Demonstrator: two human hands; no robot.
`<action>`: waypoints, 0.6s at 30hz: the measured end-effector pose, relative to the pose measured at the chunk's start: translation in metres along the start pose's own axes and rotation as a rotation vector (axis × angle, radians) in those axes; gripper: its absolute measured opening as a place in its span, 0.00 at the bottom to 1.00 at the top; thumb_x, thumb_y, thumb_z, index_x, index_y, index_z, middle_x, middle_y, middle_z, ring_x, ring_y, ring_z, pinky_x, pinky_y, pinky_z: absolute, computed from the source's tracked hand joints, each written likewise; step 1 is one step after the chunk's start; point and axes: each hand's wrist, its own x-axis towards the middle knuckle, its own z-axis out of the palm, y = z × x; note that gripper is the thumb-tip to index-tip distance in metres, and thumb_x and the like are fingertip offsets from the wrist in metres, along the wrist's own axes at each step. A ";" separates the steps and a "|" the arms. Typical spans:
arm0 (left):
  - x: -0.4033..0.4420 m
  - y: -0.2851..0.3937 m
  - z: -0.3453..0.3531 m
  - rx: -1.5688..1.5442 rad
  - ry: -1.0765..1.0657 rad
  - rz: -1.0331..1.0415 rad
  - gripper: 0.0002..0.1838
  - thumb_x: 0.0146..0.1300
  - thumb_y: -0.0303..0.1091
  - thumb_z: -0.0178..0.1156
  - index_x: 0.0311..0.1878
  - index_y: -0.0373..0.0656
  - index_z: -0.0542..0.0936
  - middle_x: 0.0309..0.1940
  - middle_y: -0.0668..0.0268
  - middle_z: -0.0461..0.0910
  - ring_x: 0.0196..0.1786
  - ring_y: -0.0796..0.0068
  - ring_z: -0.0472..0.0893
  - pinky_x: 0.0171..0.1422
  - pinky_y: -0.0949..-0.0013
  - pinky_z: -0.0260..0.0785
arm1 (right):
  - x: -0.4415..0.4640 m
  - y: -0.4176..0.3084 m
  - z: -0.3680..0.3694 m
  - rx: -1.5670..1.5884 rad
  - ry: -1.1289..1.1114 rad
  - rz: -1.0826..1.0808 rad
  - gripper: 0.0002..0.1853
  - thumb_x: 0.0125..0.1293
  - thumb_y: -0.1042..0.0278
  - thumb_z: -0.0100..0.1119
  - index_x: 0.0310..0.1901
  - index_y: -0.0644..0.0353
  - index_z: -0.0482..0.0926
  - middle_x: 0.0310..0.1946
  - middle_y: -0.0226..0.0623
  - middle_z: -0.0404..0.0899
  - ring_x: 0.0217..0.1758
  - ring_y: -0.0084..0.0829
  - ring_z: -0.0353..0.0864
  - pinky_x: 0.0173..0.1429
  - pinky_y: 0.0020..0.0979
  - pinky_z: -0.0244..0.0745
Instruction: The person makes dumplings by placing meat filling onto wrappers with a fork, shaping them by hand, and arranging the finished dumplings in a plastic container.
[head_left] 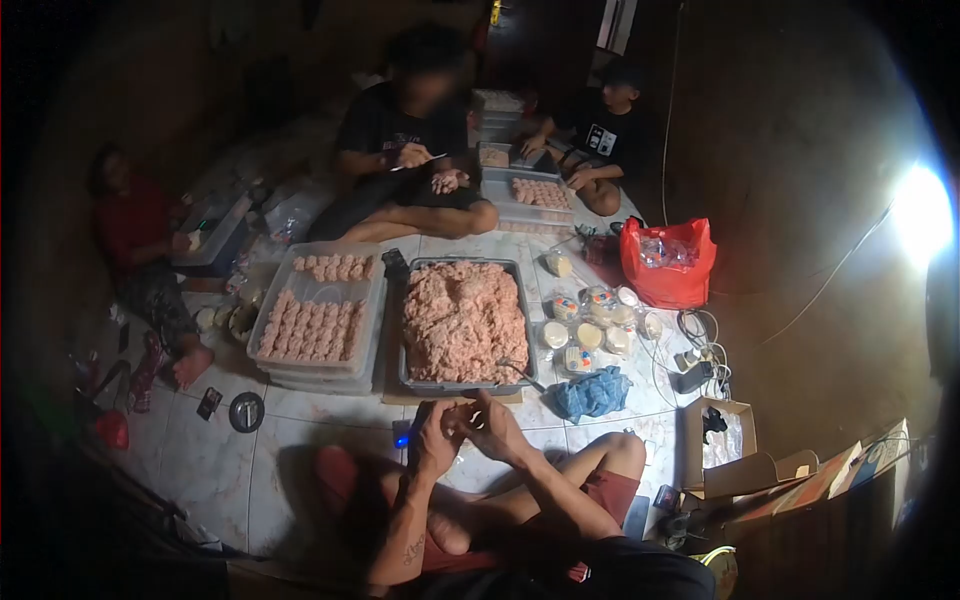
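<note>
My left hand (438, 436) and my right hand (492, 428) are raised close together in front of my crossed legs, fingers bent toward each other. Something small and pale shows between them, too small to make out. Just beyond them stands a grey tray (530, 384) heaped with pink minced meat (462, 318). A metal spoon (522, 374) rests at the tray's near right corner. Left of the tray, a stacked clear plastic container (372, 300) holds rows of shaped meat pieces (312, 328).
A blue cloth (592, 393), lidded tubs (589, 336) and a red bag (668, 262) lie to the right. An open cardboard box (694, 450) stands by the wall. Two people sit beyond the trays, another at left. A black round object (246, 411) lies on the floor.
</note>
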 end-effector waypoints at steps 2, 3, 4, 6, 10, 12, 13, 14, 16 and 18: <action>-0.003 -0.009 0.012 -0.086 0.018 -0.048 0.24 0.53 0.23 0.68 0.55 0.41 0.76 0.47 0.53 0.82 0.51 0.50 0.82 0.55 0.57 0.74 | -0.006 -0.002 -0.003 -0.028 0.014 -0.005 0.34 0.63 0.56 0.72 0.63 0.69 0.69 0.45 0.50 0.85 0.46 0.40 0.86 0.50 0.38 0.80; -0.006 -0.013 0.014 -0.085 0.012 -0.039 0.24 0.53 0.23 0.68 0.55 0.41 0.76 0.47 0.53 0.82 0.51 0.50 0.82 0.55 0.57 0.74 | -0.006 -0.003 -0.006 -0.061 0.047 -0.011 0.32 0.63 0.58 0.71 0.61 0.69 0.71 0.42 0.48 0.86 0.44 0.39 0.87 0.49 0.38 0.80; -0.006 -0.013 0.017 -0.080 -0.023 -0.042 0.24 0.55 0.24 0.68 0.56 0.42 0.75 0.47 0.53 0.82 0.52 0.50 0.82 0.54 0.57 0.74 | -0.008 0.004 -0.006 -0.163 0.084 -0.114 0.31 0.64 0.59 0.70 0.61 0.69 0.71 0.43 0.50 0.86 0.46 0.39 0.87 0.49 0.38 0.79; -0.006 -0.013 0.025 -0.019 -0.101 -0.038 0.26 0.56 0.25 0.69 0.58 0.43 0.74 0.48 0.54 0.82 0.50 0.52 0.82 0.53 0.57 0.74 | -0.009 0.024 -0.007 -0.120 0.102 -0.097 0.30 0.64 0.58 0.71 0.60 0.69 0.72 0.43 0.50 0.86 0.46 0.39 0.87 0.49 0.38 0.79; -0.010 -0.010 0.033 -0.068 -0.164 -0.063 0.30 0.54 0.28 0.74 0.61 0.45 0.73 0.47 0.58 0.81 0.43 0.61 0.84 0.48 0.58 0.77 | -0.019 0.017 -0.023 -0.049 0.099 0.034 0.25 0.65 0.61 0.69 0.57 0.69 0.74 0.42 0.50 0.85 0.47 0.40 0.86 0.51 0.37 0.79; -0.007 -0.003 0.020 -0.095 -0.208 -0.078 0.35 0.54 0.31 0.76 0.64 0.44 0.71 0.48 0.57 0.79 0.41 0.64 0.84 0.46 0.62 0.77 | -0.034 0.019 -0.037 0.114 0.155 0.075 0.23 0.63 0.69 0.70 0.56 0.68 0.75 0.41 0.46 0.83 0.45 0.34 0.84 0.51 0.33 0.78; -0.006 0.001 0.015 -0.112 -0.231 -0.076 0.36 0.54 0.31 0.77 0.65 0.43 0.70 0.49 0.57 0.79 0.41 0.65 0.84 0.45 0.64 0.77 | -0.041 0.025 -0.047 0.230 0.219 0.040 0.22 0.61 0.72 0.71 0.55 0.68 0.75 0.40 0.42 0.82 0.43 0.29 0.82 0.50 0.31 0.78; -0.006 -0.004 0.011 -0.211 -0.198 -0.055 0.36 0.55 0.31 0.76 0.67 0.44 0.70 0.49 0.59 0.79 0.39 0.69 0.83 0.43 0.67 0.77 | -0.046 0.043 -0.057 0.197 0.287 -0.030 0.21 0.60 0.75 0.71 0.54 0.68 0.76 0.39 0.40 0.80 0.42 0.29 0.81 0.50 0.31 0.78; -0.005 -0.010 -0.005 -0.336 -0.144 -0.170 0.35 0.58 0.30 0.74 0.68 0.41 0.69 0.50 0.63 0.80 0.39 0.75 0.81 0.43 0.71 0.77 | -0.054 0.061 -0.085 0.142 0.403 -0.037 0.20 0.60 0.77 0.71 0.53 0.66 0.77 0.40 0.38 0.80 0.41 0.28 0.80 0.48 0.31 0.78; 0.005 -0.016 -0.034 -0.401 -0.023 -0.207 0.35 0.60 0.29 0.72 0.69 0.40 0.68 0.50 0.65 0.80 0.39 0.77 0.80 0.45 0.73 0.76 | -0.052 0.066 -0.111 0.291 0.526 -0.017 0.20 0.61 0.74 0.70 0.54 0.64 0.77 0.38 0.39 0.80 0.40 0.29 0.80 0.47 0.33 0.77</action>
